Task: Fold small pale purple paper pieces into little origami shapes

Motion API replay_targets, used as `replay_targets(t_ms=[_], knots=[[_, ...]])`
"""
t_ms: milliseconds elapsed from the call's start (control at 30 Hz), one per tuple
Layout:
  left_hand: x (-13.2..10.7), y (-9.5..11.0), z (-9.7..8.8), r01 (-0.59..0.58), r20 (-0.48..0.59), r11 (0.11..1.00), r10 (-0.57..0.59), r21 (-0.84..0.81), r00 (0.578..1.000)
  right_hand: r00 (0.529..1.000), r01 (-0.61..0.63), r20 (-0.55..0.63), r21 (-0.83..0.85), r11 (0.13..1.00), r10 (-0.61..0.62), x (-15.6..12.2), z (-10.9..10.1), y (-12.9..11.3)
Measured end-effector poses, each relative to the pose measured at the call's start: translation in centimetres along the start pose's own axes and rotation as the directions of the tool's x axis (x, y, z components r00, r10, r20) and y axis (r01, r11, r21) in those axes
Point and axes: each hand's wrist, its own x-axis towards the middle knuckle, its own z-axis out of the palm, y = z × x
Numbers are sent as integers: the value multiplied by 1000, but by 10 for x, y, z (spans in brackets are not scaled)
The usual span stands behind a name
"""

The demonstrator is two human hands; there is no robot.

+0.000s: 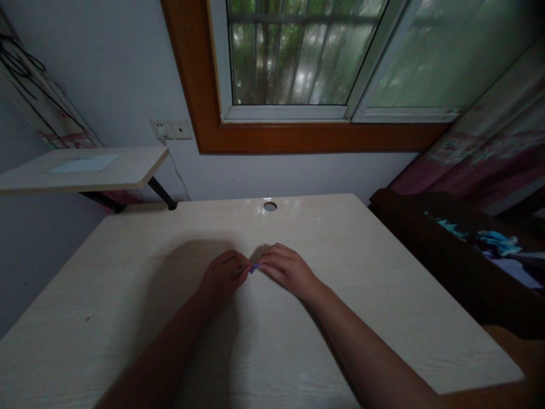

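Both hands rest together at the middle of a pale wooden desk (128, 295). My left hand (223, 274) has its fingers curled and pinched toward the right. My right hand (286, 268) meets it, fingers bent and pinched too. Between the fingertips shows a tiny purple-blue piece (254, 268), perhaps folded paper; most of it is hidden by the fingers. Both hands appear to pinch it just above the desk top.
A round cable hole (269, 206) sits near the desk's far edge. A raised side shelf (85, 168) stands at the left, a wall socket (171, 129) behind it. A window (298, 57) faces me. A dark bed frame (447, 255) lies to the right.
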Motion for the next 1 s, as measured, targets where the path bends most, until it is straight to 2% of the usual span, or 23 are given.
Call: replay_targets(t_ms=[333, 600, 833, 933, 1000], knots=[[0, 4, 1, -45, 14, 999, 45, 20, 999, 998, 15, 60, -8, 1000, -14, -1, 4, -2], [1, 7, 0, -56, 0, 998, 56, 26, 998, 999, 17, 38, 0, 1000, -17, -2, 3, -3], [2, 4, -1, -43, -61, 999, 45, 33, 997, 998, -37, -40, 31, 999, 38, -4, 0, 1], [4, 2, -7, 2, -98, 1000, 0, 17, 995, 986, -51, -159, 33, 998, 56, -5, -4, 3], [4, 2, -10, 77, -113, 997, -80, -33, 990, 973, -53, -225, 16, 998, 55, -5, -6, 4]])
